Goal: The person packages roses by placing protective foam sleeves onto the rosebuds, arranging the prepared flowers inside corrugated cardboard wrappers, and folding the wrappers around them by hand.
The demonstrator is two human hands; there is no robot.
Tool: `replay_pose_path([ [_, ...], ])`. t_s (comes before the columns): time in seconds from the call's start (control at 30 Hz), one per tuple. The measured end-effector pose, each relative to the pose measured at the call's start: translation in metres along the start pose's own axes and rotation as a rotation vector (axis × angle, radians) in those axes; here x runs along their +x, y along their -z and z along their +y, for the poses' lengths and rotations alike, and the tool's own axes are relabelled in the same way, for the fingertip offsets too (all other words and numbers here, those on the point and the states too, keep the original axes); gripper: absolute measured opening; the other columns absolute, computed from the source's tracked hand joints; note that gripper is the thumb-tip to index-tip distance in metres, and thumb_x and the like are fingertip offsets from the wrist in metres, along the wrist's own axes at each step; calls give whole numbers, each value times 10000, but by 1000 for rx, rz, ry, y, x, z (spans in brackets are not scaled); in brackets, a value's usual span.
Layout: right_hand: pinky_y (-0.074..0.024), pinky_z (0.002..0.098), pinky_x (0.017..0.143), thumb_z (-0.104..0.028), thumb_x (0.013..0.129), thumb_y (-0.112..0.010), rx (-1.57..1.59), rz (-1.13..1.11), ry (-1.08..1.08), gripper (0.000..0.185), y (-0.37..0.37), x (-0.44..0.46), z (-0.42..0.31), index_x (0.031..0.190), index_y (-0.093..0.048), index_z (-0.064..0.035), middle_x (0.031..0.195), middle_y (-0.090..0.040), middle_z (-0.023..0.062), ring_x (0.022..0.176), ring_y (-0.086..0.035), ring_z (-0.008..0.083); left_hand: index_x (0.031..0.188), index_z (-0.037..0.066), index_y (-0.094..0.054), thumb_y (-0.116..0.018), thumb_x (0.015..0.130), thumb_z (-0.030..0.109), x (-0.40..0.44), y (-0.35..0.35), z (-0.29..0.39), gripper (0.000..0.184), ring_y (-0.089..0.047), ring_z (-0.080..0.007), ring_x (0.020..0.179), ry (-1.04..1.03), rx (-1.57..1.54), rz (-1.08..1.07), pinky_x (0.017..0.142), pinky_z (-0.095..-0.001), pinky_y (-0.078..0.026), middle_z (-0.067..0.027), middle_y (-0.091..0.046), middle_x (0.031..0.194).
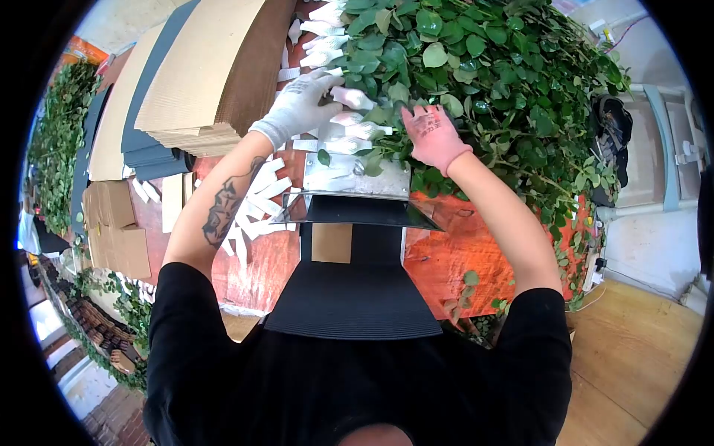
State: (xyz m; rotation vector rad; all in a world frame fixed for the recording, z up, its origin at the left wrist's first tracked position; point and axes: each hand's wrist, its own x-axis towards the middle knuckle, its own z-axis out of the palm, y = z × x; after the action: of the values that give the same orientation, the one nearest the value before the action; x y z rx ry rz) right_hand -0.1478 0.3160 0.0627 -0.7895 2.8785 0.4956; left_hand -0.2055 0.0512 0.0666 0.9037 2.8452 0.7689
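My left hand (pixel 301 104), in a white glove, reaches to the row of flower heads in white net sleeves, its thumb and fingers apart around the near end of one sleeved bud (pixel 352 98). Whether it grips that bud is unclear. My right hand (pixel 433 135), in a pink glove, lies at the leafy stems (pixel 513 97) with its fingertips partly among leaves; what it holds, if anything, is hidden. Below the hands, a metal plate (pixel 357 175) adjoins a dark tray-like stand. Black corrugated sheets (pixel 353 301) lie in front of my body.
Stacks of brown cardboard (pixel 201 67) stand at the left. White net sleeves (pixel 260 197) are scattered on the red table cover (pixel 253 275). A cardboard box (pixel 115 230) sits farther left, and a pale blue strap (pixel 662 149) hangs at the right.
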Motion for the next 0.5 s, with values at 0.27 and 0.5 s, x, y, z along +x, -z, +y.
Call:
replay_pose_path([
  [0.27,-495,346,788,-264,723,-651,367,431,-233,384,35,-21,36,1081,-577,-146,976,-628,73,901,-617,255,981,14,-653,-584,873,179,-29,29,9,209,-570,-79,726,152,-349,-15,699,-250,-485,-50,-657,823],
  [0.5,-485,354,846,-202,737,-668,369,735,-316,425,51,-26,64,1131,-574,-73,1120,-600,124,980,-598,291,1050,54,-626,-591,802,302,6,2,13,352,-565,-310,957,-235,48,38,858,-380,-446,-113,-628,968],
])
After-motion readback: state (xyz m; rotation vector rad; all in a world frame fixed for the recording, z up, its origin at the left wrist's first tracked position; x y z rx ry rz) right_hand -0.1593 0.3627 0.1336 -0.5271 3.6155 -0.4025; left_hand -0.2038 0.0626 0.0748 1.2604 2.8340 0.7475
